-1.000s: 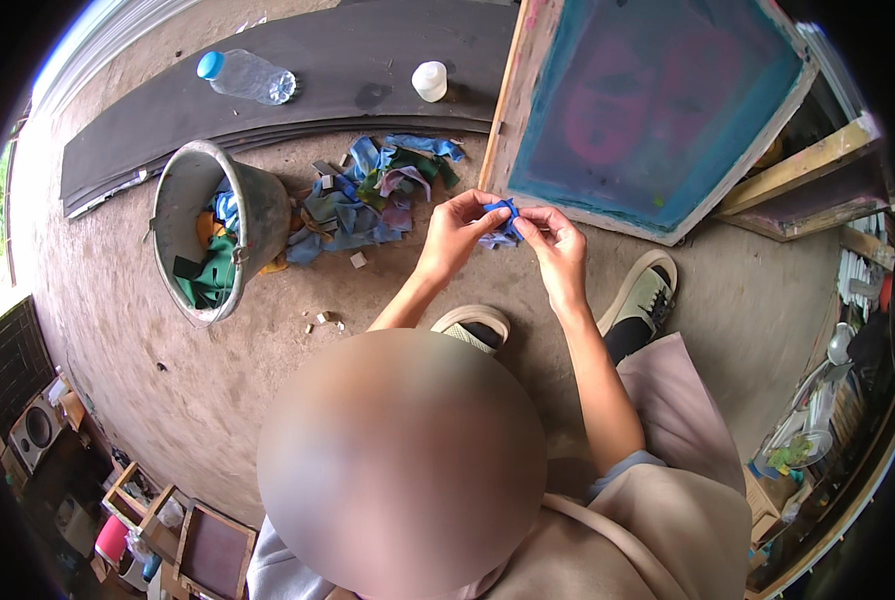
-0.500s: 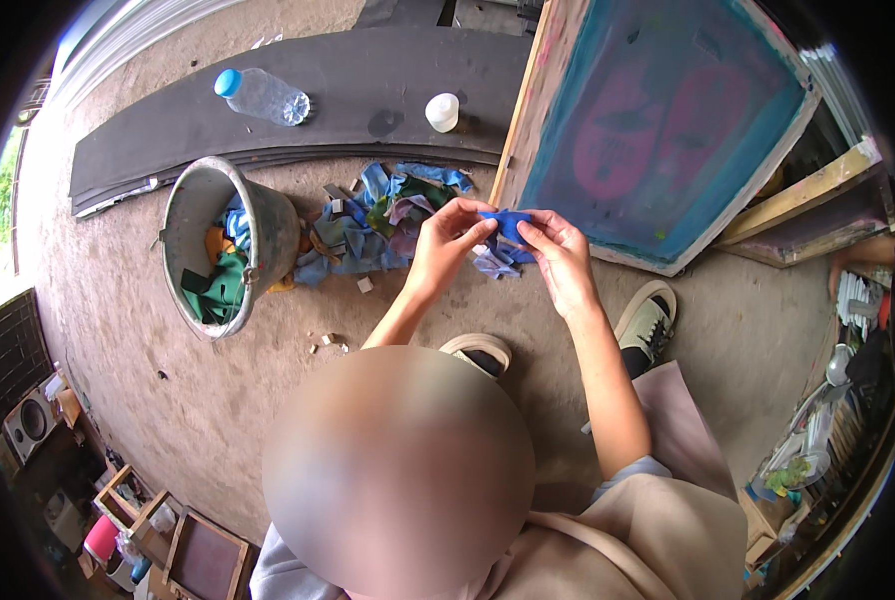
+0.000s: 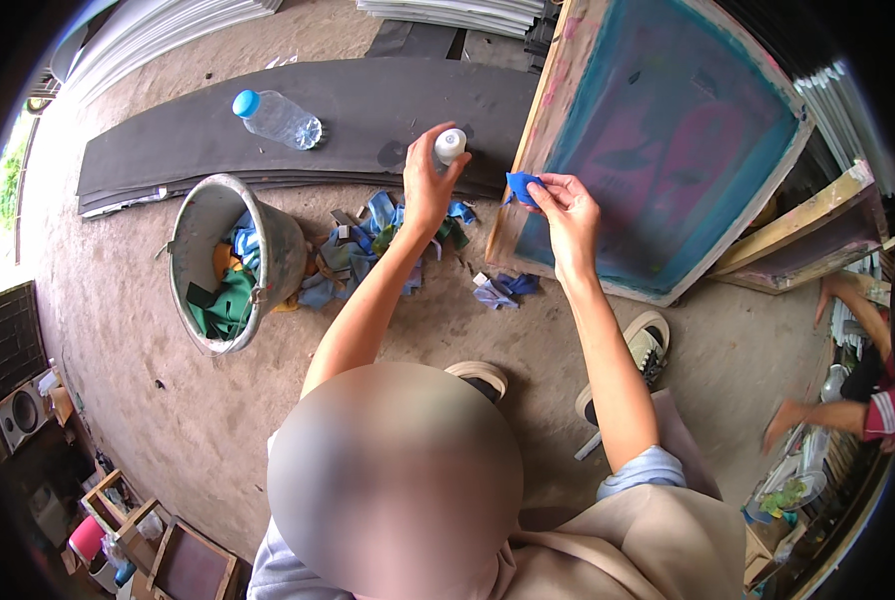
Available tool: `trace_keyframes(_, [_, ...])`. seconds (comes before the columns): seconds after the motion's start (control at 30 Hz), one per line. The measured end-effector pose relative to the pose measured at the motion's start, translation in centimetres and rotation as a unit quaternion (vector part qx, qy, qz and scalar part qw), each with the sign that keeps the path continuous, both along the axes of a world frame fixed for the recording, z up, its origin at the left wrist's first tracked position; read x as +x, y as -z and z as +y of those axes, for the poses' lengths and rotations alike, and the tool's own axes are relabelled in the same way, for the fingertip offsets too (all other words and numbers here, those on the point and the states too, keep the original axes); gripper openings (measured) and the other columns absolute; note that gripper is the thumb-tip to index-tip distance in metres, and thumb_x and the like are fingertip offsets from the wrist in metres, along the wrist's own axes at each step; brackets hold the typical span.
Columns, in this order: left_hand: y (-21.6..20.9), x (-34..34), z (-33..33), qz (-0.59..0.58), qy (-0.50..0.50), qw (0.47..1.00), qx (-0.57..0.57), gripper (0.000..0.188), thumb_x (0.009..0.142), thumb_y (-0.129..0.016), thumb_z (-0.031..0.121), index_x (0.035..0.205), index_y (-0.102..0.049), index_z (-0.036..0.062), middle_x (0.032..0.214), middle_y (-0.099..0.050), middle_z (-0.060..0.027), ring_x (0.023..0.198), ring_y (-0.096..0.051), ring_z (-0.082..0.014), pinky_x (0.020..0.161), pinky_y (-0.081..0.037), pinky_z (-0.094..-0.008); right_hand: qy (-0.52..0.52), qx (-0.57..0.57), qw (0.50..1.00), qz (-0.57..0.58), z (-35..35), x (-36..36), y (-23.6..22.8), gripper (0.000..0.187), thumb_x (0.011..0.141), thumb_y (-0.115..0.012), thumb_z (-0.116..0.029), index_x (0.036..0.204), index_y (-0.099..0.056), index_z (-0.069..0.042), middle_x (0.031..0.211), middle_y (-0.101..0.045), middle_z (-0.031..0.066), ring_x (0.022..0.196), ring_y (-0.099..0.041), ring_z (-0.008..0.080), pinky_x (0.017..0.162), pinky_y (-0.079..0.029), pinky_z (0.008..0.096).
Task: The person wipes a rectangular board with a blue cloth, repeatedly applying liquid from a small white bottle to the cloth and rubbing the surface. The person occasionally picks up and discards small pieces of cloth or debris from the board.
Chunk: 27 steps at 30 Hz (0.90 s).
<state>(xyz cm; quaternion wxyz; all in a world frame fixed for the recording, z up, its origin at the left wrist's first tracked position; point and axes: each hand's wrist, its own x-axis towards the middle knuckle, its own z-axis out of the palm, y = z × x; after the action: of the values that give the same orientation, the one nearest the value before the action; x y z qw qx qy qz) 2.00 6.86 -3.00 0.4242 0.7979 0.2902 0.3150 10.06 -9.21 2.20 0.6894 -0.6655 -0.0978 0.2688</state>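
Observation:
My left hand (image 3: 429, 190) has its thumb and fingers around a small white bottle (image 3: 451, 141), whose top points up toward me at the edge of a dark board. In my right hand (image 3: 574, 215), thumb and fingers pinch a small piece of bright blue cloth (image 3: 523, 187), held up beside the wooden frame. Below the hands, several blue and purple cloth scraps (image 3: 498, 291) lie on the concrete floor. A larger heap of blue and green scraps (image 3: 348, 262) spreads between my left forearm and a grey bucket (image 3: 295, 240).
The bucket holds green, orange and blue cloth. A clear bottle with a blue cap (image 3: 286, 122) lies on the dark board (image 3: 188, 135). To the right leans a large printing screen (image 3: 658, 150) in a wooden frame. Another person's bare limbs (image 3: 836, 415) show at the far right.
My left hand has let go of the blue cloth and moved up onto the white bottle. My right hand keeps the cloth and has shifted slightly. Another person's limbs show more at the right.

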Motion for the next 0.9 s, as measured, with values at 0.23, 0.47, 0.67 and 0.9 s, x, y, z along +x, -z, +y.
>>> trace_keyframes(0.23, [-3.9, -2.0, -2.2, 0.001, 0.105, 0.994, 0.03, 0.041, 0.076, -0.074, 0.015, 0.113, -0.059, 0.0076, 0.103, -0.06, -0.0127, 0.093, -0.061, -0.0299, 0.079, -0.049, -0.0373, 0.038, -0.007, 0.999, 0.035, -0.8, -0.2, -1.2, 0.016, 0.085, -0.068, -0.008, 0.095, -0.066, 0.004, 0.091, -0.068, 0.0068, 0.082, -0.062, 0.0094, 0.077, -0.049, 0.0249])
trace_keyframes(0.47, [-7.0, -4.3, -4.7, 0.118, 0.165, 0.97, 0.132, 0.043, 0.071, -0.076, 0.019, 0.112, -0.063, 0.0136, 0.096, -0.055, -0.0066, 0.083, -0.062, -0.0246, 0.071, -0.052, -0.0365, 0.062, 0.034, 0.992, 0.102, -2.2, -2.8, -1.2, 0.018, 0.088, -0.064, -0.01, 0.1, -0.066, 0.003, 0.091, -0.067, 0.0055, 0.082, -0.06, 0.009, 0.08, -0.048, 0.025])
trace_keyframes(0.67, [-8.7, -4.5, -5.4, 0.166, 0.191, 0.94, 0.229, 0.046, 0.066, -0.077, 0.016, 0.111, -0.067, 0.0153, 0.091, -0.053, -0.006, 0.084, -0.059, -0.0216, 0.074, -0.049, -0.0344, 0.076, 0.057, 0.984, 0.152, -3.5, -4.3, -0.8, 0.018, 0.091, -0.057, -0.005, 0.105, -0.065, 0.004, 0.095, -0.066, 0.0067, 0.086, -0.061, 0.0101, 0.081, -0.048, 0.0253])
trace_keyframes(0.9, [-9.8, -4.6, -6.0, 0.199, 0.202, 0.904, 0.321, 0.042, 0.068, -0.068, 0.011, 0.11, -0.062, 0.0098, 0.093, -0.045, -0.0057, 0.088, -0.049, -0.0202, 0.072, -0.04, -0.0334, 0.096, 0.057, 0.977, 0.183, -3.3, -5.5, -0.5, 0.021, 0.093, -0.054, -0.005, 0.108, -0.063, 0.006, 0.097, -0.066, 0.009, 0.088, -0.062, 0.0125, 0.082, -0.048, 0.0259])
